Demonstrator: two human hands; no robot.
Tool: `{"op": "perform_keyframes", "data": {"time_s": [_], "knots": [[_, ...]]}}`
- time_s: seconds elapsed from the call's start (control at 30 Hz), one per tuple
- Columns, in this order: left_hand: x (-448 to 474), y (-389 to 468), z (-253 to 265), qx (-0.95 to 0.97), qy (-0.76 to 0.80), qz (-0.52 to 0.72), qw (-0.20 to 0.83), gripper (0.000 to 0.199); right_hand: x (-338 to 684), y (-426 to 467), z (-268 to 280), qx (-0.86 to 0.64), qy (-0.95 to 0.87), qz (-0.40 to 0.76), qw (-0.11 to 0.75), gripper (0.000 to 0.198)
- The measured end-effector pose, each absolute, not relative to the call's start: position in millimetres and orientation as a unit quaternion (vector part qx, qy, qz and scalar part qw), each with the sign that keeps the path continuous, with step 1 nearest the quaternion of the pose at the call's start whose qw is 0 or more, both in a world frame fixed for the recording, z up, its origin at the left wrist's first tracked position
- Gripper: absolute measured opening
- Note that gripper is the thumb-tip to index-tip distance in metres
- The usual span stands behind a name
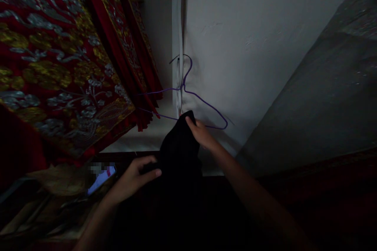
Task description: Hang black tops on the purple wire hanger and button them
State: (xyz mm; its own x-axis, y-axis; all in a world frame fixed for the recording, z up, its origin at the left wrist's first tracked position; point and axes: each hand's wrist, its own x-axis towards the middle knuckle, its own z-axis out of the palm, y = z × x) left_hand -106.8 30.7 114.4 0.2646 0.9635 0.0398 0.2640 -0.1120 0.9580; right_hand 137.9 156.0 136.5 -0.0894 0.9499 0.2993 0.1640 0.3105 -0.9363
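A purple wire hanger [210, 106] hangs by the pale cable or pipe on the wall, its lower bar passing behind a dark cloth. The black cloth [179, 145] drapes down from the hanger's lower bar into deep shadow; its exact kind cannot be made out. My right hand [203, 133] grips the upper end of this cloth, thumb on the front, right beside the bar. Lower and to the left, my left hand [140, 176] has thumb and fingers closed around the cloth's left edge. The cloth's lower part is lost in the dark.
Red embroidered drapery [64, 59] with gold and silver patterns hangs at left, over one end of the hanger. A lit phone [101, 180] lies below it among dim clutter. A white wall [250, 47] stands behind, with a vertical pipe or cable [181, 15].
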Motion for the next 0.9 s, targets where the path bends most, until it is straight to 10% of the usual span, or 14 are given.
{"op": "perform_keyframes", "data": {"time_s": [0.6,0.9], "knots": [[-136,67,189,0.803,0.499,0.317,0.075,0.029,233,114,164,-0.503,-0.686,0.262,0.456,0.047],[-91,96,225,0.808,0.456,0.371,0.036,0.036,227,90,156,-0.394,-0.800,0.257,0.373,0.028]]}}
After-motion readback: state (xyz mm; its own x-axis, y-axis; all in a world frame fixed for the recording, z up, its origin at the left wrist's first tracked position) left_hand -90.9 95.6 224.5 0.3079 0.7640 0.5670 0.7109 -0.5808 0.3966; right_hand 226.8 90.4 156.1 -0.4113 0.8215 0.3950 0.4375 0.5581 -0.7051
